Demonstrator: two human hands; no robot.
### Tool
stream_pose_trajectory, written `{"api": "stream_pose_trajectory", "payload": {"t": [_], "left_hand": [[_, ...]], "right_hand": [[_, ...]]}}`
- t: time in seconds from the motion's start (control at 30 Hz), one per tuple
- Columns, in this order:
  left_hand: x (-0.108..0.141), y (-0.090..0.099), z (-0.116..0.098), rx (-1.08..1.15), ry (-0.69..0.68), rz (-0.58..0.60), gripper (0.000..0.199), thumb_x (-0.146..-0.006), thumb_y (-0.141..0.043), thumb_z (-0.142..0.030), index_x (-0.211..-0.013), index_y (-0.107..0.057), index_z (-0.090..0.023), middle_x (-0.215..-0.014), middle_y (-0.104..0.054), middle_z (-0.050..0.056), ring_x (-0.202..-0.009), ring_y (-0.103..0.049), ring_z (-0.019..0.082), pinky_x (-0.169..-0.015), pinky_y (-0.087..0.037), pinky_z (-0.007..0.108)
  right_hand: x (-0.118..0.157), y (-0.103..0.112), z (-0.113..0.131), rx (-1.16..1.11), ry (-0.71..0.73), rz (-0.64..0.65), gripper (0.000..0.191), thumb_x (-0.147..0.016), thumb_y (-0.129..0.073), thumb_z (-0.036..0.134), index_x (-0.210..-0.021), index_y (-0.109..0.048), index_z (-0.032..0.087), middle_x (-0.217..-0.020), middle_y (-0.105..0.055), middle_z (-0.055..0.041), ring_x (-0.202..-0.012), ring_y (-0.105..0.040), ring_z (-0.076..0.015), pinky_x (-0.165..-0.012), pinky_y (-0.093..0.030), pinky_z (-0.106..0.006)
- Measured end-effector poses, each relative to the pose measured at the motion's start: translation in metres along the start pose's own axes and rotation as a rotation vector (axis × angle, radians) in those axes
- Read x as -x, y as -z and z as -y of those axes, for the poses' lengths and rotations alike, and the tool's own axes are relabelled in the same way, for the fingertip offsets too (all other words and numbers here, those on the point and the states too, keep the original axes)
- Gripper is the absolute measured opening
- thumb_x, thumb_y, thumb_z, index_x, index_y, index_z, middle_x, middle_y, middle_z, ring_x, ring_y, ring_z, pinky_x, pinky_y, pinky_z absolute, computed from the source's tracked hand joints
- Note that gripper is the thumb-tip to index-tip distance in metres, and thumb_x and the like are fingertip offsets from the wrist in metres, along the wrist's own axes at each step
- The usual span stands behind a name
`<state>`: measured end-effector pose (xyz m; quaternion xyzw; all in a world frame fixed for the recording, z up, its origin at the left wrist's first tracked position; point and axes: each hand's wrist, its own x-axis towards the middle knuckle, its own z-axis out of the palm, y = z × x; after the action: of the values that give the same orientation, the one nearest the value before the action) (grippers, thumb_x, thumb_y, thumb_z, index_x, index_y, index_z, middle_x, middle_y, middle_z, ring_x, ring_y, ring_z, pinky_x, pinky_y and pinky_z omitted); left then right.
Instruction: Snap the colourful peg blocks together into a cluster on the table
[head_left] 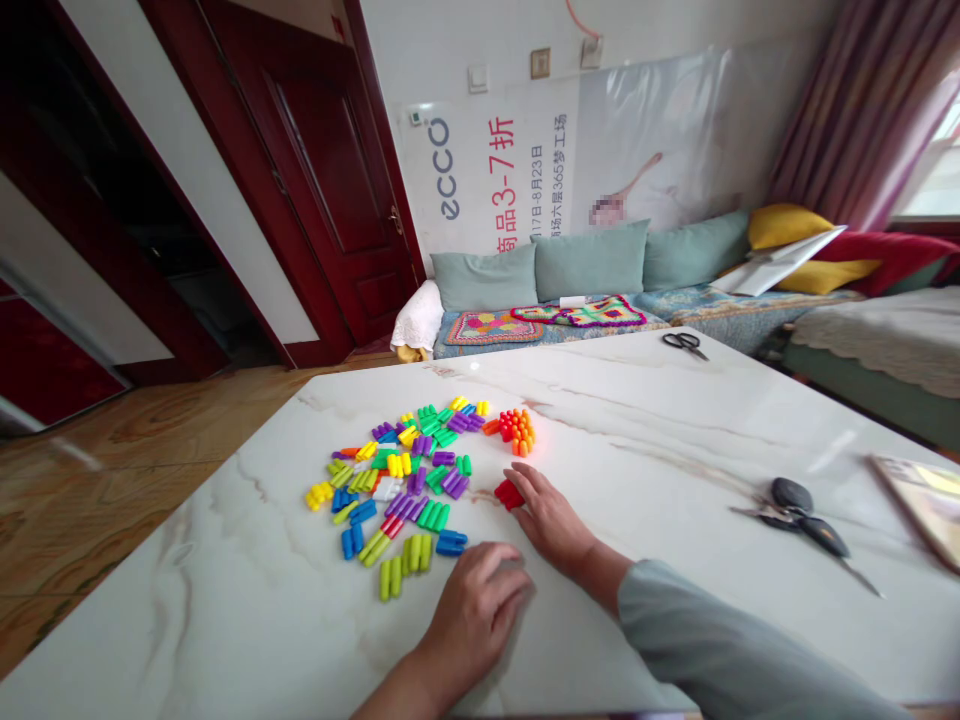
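Observation:
On the white table (247,490), my right hand (555,515) has its thumb and fingertips closed on a red plastic building block (509,494) made of joined rounded tubes. Nearer to me, my left hand (480,600) is over the tabletop with its fingers loosely bent and apart. It is slightly blurred, and nothing shows in it. The blue block (451,543) lies closest to it, next to a lime-green block (417,553). A spread of similar blocks in purple, green, yellow, white and blue lies to the left. Beyond my right hand stands a cluster of red and orange blocks (517,430).
Black-handled scissors (684,343) lie near the far table edge. More black-handled cutting tools (806,520) rest on the right, and a book or booklet (922,500) lies at the right edge. A sofa with grey-green cushions (592,262) stands beyond the table.

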<state>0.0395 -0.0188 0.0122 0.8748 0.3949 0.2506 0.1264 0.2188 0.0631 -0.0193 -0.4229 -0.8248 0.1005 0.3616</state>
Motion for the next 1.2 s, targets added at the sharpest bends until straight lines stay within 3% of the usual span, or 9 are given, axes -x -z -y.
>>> {"api": "stream_pose_trajectory", "payload": {"t": [0.07,0.2,0.4,0.57,0.67,0.8,1.0,1.1,1.2], "left_hand": [[0.016,0.001,-0.001,-0.037,-0.025,0.096,0.028,-0.089,-0.050,-0.024,-0.113,-0.061,-0.028,-0.128,-0.055,0.007,-0.118,-0.051,0.025,-0.103,-0.042,0.043],[0.024,0.003,0.015,-0.080,0.093,0.102,0.046,-0.086,-0.055,-0.034,-0.131,-0.050,-0.026,-0.146,-0.040,0.008,-0.132,-0.038,0.028,-0.108,-0.037,0.046],[0.021,0.000,0.016,-0.113,0.131,0.045,0.049,-0.086,-0.053,-0.029,-0.134,-0.048,-0.025,-0.147,-0.038,0.008,-0.135,-0.033,0.028,-0.111,-0.032,0.046],[0.020,0.004,0.012,-0.061,0.130,0.004,0.044,-0.084,-0.057,-0.031,-0.128,-0.054,-0.024,-0.143,-0.044,0.008,-0.131,-0.038,0.025,-0.111,-0.033,0.043],[0.019,0.005,0.017,-0.036,0.103,-0.009,0.042,-0.085,-0.057,-0.031,-0.126,-0.056,-0.023,-0.141,-0.046,0.008,-0.130,-0.040,0.024,-0.110,-0.033,0.041],[0.019,0.001,0.023,-0.021,0.090,-0.050,0.040,-0.083,-0.060,-0.031,-0.122,-0.058,-0.022,-0.137,-0.049,0.008,-0.128,-0.042,0.023,-0.110,-0.034,0.040],[0.019,-0.002,0.023,-0.069,0.072,-0.056,0.038,-0.084,-0.059,-0.032,-0.121,-0.060,-0.020,-0.135,-0.051,0.009,-0.127,-0.043,0.023,-0.110,-0.033,0.038],[0.021,-0.004,0.019,-0.153,0.095,-0.041,0.040,-0.088,-0.053,-0.032,-0.126,-0.055,-0.021,-0.139,-0.048,0.008,-0.130,-0.040,0.023,-0.111,-0.031,0.038],[0.024,-0.007,0.016,-0.231,0.120,-0.020,0.042,-0.091,-0.047,-0.032,-0.131,-0.050,-0.021,-0.143,-0.044,0.007,-0.133,-0.037,0.023,-0.112,-0.030,0.039]], "right_hand": [[-0.002,0.004,0.003,0.036,0.006,0.049,0.039,-0.087,-0.044,0.014,-0.125,-0.050,0.019,-0.128,-0.050,-0.0136,-0.117,-0.049,-0.0249,-0.099,-0.044,-0.046],[-0.006,0.011,0.009,0.053,0.025,0.068,0.029,-0.088,-0.044,0.013,-0.114,-0.056,0.017,-0.115,-0.055,-0.0124,-0.107,-0.052,-0.0225,-0.093,-0.047,-0.041],[-0.003,0.013,0.011,0.076,0.059,0.057,0.019,-0.086,-0.050,0.020,-0.104,-0.055,0.018,-0.100,-0.055,-0.0096,-0.095,-0.052,-0.0223,-0.085,-0.047,-0.039],[-0.001,0.012,0.011,0.204,0.014,0.034,0.032,-0.083,-0.053,0.030,-0.111,-0.054,0.014,-0.097,-0.056,-0.0105,-0.091,-0.054,-0.0227,-0.082,-0.045,-0.036],[0.000,0.024,0.010,0.267,-0.065,0.125,0.027,-0.082,-0.053,0.033,-0.101,-0.060,0.016,-0.091,-0.057,-0.0073,-0.080,-0.056,-0.0185,-0.073,-0.044,-0.030],[0.008,0.057,0.009,0.261,-0.109,0.339,0.026,-0.076,-0.057,0.032,-0.097,-0.060,0.016,-0.091,-0.058,-0.0052,-0.071,-0.056,-0.0140,-0.066,-0.043,-0.025],[0.037,0.104,0.032,0.497,-0.110,0.616,0.025,-0.069,-0.057,0.024,-0.093,-0.060,0.015,-0.094,-0.059,-0.0092,-0.069,-0.058,-0.0166,-0.059,-0.041,-0.026],[0.049,0.108,0.044,0.557,-0.143,0.640,0.026,-0.068,-0.058,0.025,-0.092,-0.061,0.015,-0.096,-0.060,-0.0103,-0.071,-0.060,-0.0194,-0.059,-0.042,-0.028],[0.056,0.098,0.046,0.508,-0.268,0.548,0.027,-0.068,-0.061,0.024,-0.093,-0.063,0.013,-0.092,-0.061,-0.0118,-0.075,-0.062,-0.0218,-0.065,-0.046,-0.031]]}}
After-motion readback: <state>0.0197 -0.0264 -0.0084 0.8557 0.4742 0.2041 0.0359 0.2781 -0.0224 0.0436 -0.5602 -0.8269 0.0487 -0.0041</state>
